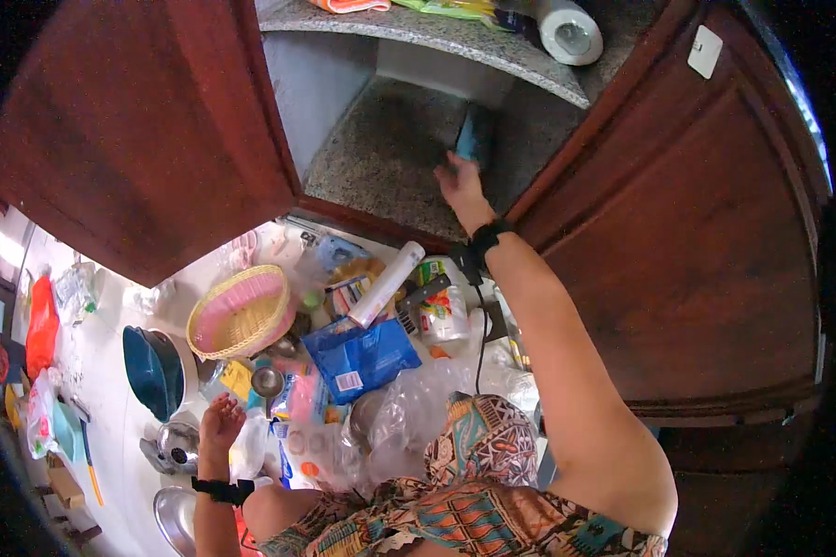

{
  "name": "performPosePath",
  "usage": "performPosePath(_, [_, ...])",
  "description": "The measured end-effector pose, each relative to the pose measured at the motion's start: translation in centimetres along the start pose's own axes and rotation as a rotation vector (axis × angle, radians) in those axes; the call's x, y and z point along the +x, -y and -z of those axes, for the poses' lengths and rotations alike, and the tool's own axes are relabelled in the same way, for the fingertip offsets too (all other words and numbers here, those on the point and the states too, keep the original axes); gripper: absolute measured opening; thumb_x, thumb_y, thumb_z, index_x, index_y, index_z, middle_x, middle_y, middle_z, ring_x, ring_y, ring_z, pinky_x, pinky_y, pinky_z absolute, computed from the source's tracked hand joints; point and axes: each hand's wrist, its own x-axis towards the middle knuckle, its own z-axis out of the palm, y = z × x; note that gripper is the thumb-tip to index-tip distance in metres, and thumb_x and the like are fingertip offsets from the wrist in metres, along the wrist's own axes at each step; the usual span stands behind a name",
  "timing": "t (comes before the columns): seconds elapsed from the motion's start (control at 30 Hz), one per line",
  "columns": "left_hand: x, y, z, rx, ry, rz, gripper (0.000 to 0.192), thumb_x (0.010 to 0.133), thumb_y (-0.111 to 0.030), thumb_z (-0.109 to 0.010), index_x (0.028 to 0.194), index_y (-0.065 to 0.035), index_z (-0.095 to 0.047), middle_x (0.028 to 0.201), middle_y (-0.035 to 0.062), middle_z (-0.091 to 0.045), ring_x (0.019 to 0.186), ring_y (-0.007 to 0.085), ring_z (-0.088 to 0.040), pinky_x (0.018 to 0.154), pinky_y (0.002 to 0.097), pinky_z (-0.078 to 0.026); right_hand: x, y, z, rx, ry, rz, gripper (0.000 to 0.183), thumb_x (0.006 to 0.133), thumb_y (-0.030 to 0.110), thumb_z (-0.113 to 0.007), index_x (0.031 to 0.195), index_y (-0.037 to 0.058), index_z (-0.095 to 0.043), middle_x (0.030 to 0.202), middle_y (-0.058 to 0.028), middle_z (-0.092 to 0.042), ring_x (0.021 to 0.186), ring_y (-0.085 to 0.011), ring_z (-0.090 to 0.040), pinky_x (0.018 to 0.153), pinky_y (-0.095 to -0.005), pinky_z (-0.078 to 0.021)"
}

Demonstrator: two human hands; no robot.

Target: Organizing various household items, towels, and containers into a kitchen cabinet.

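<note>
Inside the lower compartment of an open cabinet, my right hand (461, 182) reaches over the speckled stone floor (383, 146). Its fingers are at the near end of a blue object (468, 138) lying by the compartment's right side; blur hides whether they grip it. My left hand (223, 419) is low at the left, palm up with loosely curled fingers and nothing in it. Close by it are a small round metal cup (267, 382) and a yellow packet (236, 379). A blue plastic package (369, 358) and a white roll (387, 285) lie among the items between my arms.
Wooden doors (139, 132) (690, 257) stand open on both sides. On the shelf above lies a wrapped roll (571, 36). The floor holds a pink-lined wicker basket (240, 313), a dark teal bucket (153, 372), a metal pot lid (175, 519) and clear plastic bags (425, 400).
</note>
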Motion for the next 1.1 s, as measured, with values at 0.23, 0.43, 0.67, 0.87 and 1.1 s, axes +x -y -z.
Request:
performPosePath(0.23, [2.1, 0.6, 8.3, 0.031, 0.634, -0.073, 0.015, 0.082, -0.02, -0.054, 0.071, -0.0112, -0.049, 0.059, -0.0005, -0.042, 0.055, 0.0134, -0.041, 0.053, 0.0276, -0.034, -5.9, -5.3, 5.9, -0.838, 0.515, 0.003, 0.046, 0.073, -0.007, -0.052, 0.115, 0.0067, -0.041, 0.095, -0.0135, -0.052, 0.09, -0.0279, -0.054, 0.083, -0.0361, -0.0458])
performPosePath(0.43, [-0.7, 0.8, 1.3, 0.197, 0.135, -0.011, 0.018, 0.082, -0.008, -0.051, 0.101, -0.0066, -0.05, 0.08, 0.0066, -0.057, 0.07, 0.0174, -0.057, 0.064, 0.0316, -0.05, -14.2, -3.4, 4.6, -1.28, 0.606, -0.316, 0.035, 0.071, 0.001, -0.059, 0.105, 0.004, -0.051, 0.102, -0.0077, -0.054, 0.093, -0.0217, -0.054, 0.082, -0.0323, -0.0445])
performPosePath(0.67, [-1.5, 4.0, -2.2, 0.475, 0.239, 0.051, 0.022, 0.083, -0.006, -0.049, 0.105, -0.0055, -0.048, 0.082, 0.0071, -0.057, 0.068, 0.0158, -0.058, 0.06, 0.028, -0.051, -19.0, -5.2, 1.8, -1.913, 1.19, 0.631, 0.048, 0.068, 0.009, -0.063, 0.114, 0.0118, -0.049, 0.118, -0.0125, -0.046, 0.118, -0.0296, -0.036, 0.095, -0.0442, -0.0304])
performPosePath(0.87, [-1.2, 5.2, -3.2, 0.782, 0.407, 0.033, 0.027, 0.084, -0.02, -0.053, 0.107, -0.0065, -0.049, 0.087, 0.0063, -0.057, 0.073, 0.015, -0.058, 0.063, 0.0265, -0.05, -20.8, -6.4, -1.4, -2.156, 1.396, 0.369, 0.051, 0.065, 0.026, -0.069, 0.111, 0.0118, -0.052, 0.113, -0.0092, -0.051, 0.111, -0.0292, -0.042, 0.088, -0.0441, -0.0347])
performPosePath(1.1, [0.1, 5.5, -4.0, 0.947, 0.522, 0.059, 0.037, 0.082, -0.028, -0.055, 0.112, -0.0093, -0.045, 0.088, 0.0042, -0.056, 0.073, 0.0126, -0.056, 0.063, 0.0266, -0.048, -28.1, -5.2, -0.9, -1.517, 1.629, -0.721, 0.044, 0.071, 0.038, -0.067, 0.099, 0.005, -0.059, 0.086, -0.0061, -0.06, 0.081, -0.0145, -0.056, 0.07, -0.0279, -0.0433])
